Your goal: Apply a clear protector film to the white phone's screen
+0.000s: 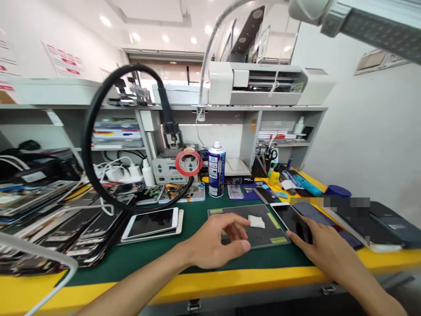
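My left hand [217, 241] hovers over the near left part of a dark perforated work mat [263, 235], fingers spread and reaching toward a small white cloth [255, 221] lying on the mat; the hand holds nothing. My right hand [324, 245] rests flat on a dark phone [291, 217] beside the mat's right edge, fingers stretched out over its screen. A second dark phone [315, 213] lies just right of the first.
A white tablet [151, 223] lies left of the mat. Stacks of phone screens [55, 219] fill the left. A blue spray can [216, 169], a red tape roll [187, 162], a soldering station [167, 169] and tool holders [263, 162] stand behind. The yellow bench edge [230, 281] runs along the front.
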A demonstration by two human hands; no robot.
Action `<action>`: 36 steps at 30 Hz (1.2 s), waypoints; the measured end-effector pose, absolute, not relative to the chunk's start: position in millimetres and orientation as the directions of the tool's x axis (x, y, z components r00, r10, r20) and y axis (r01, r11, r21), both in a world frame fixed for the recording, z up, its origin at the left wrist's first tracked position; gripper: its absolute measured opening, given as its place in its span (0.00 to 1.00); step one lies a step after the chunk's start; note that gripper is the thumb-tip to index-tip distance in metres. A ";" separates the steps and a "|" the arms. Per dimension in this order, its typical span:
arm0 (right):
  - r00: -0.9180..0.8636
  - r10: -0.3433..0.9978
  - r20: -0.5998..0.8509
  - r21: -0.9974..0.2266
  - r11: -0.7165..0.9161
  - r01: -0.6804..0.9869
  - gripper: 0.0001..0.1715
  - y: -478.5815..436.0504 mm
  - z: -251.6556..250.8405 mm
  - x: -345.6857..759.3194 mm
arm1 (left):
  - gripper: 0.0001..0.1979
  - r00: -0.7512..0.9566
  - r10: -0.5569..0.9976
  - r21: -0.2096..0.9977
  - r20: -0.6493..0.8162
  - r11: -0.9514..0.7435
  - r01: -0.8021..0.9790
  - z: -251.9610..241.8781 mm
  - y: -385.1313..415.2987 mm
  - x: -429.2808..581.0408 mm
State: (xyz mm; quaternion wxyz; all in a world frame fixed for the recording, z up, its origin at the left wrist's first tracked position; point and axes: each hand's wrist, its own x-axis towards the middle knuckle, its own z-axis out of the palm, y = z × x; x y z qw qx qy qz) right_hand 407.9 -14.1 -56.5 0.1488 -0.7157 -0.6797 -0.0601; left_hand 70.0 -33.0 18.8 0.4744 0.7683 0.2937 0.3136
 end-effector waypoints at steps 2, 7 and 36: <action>0.017 0.953 0.303 -0.148 0.029 0.989 0.45 -10.5 -57.6 416.1 | 0.21 0.638 0.746 0.864 0.193 -0.437 0.250 33.7 -41.2 64.5; -0.043 0.894 0.447 -0.184 0.139 0.973 0.41 -15.6 -40.2 420.1 | 0.22 0.598 0.801 0.396 -0.013 -0.545 0.739 71.6 -57.3 16.1; -0.119 0.779 0.616 -0.498 0.502 0.707 0.18 -17.7 -31.9 320.2 | 0.32 0.221 0.957 0.264 -0.188 -0.167 0.950 91.7 -27.6 -82.4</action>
